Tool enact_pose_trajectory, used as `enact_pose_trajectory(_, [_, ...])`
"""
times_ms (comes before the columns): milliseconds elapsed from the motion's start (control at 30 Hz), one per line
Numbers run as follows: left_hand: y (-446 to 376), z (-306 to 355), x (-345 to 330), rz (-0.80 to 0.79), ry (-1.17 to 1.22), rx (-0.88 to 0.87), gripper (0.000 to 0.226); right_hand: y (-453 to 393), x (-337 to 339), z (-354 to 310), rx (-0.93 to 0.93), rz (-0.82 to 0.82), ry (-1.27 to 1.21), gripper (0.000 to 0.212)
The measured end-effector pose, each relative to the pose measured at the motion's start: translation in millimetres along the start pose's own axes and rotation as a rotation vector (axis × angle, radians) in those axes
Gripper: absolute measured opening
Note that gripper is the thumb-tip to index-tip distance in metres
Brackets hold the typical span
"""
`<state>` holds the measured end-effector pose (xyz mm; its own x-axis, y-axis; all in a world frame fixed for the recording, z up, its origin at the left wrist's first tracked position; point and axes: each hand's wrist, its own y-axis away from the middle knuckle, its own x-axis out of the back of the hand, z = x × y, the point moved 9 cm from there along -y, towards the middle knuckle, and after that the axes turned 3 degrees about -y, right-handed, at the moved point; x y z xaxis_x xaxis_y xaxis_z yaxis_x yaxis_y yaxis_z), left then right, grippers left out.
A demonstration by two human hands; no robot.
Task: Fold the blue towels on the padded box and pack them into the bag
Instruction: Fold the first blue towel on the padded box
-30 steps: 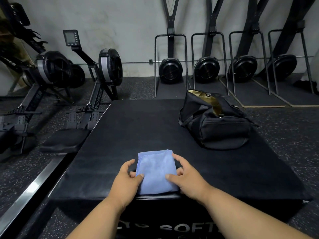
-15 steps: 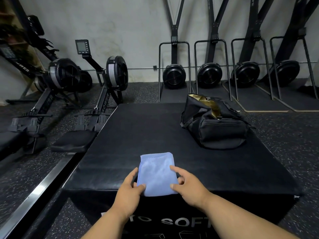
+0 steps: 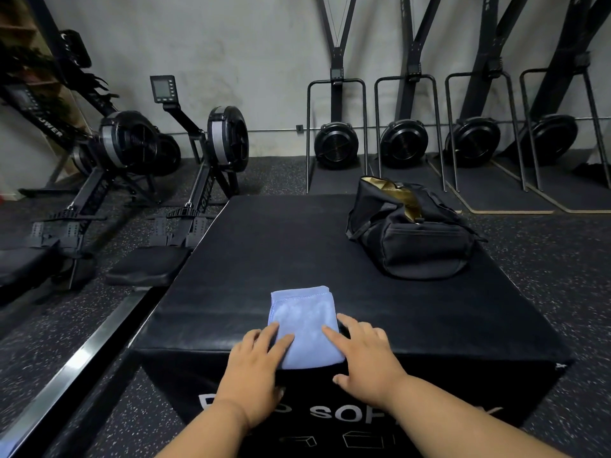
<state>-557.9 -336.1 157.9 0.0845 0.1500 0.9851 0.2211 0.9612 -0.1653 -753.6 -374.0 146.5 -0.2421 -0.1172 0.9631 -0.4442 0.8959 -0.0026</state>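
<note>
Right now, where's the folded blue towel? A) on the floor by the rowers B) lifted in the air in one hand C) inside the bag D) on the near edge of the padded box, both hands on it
D: the blue towel lies folded at the near edge of the padded box, with the left hand and right hand resting flat on it; the bag sits apart, further back.

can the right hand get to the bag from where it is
Probably yes: the right hand rests on the folded towel, and only bare box top lies between it and the open bag.
</note>
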Motion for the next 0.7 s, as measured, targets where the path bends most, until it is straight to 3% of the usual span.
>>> enact_pose_trajectory(100, [-7.3,-1.8,-8.7,-0.032,-0.076,-0.024,0.111,-6.3,-4.0,0.3,0.067,0.061,0.05,0.081])
enact_pose_trajectory(233, [-13.7,-10.0,-8.8,0.02,-0.068,-0.058,0.098,-9.4,-2.3,9.0,0.102,0.128,0.015,0.064])
enact_pose_trajectory(400, [-14.2,-14.0,18.2,0.04,0.186,-0.125,0.033,-5.9,38.7,-1.1,0.161,0.237,-0.201,0.016])
enact_pose_trajectory(500, [-19.5,-18.2,36.3,-0.029,0.456,-0.052,0.007,-10.8,42.3,7.2,0.11,0.183,-0.382,0.012])
enact_pose_trajectory(567, [-26.7,-27.9,40.2,-0.077,0.742,0.064,0.006,-18.2,40.6,19.4,-0.002,0.152,-0.555,0.025])
enact_pose_trajectory(633, [-36.8,-40.8,36.9,-0.1,0.956,0.189,0.025,-27.9,38.2,24.8,-0.079,0.154,-0.737,0.034])
enact_pose_trajectory(700, [-46.0,-47.7,28.9,-0.161,1.016,0.275,0.044,-38.7,33.6,25.6,-0.154,0.113,-0.89,0.026])
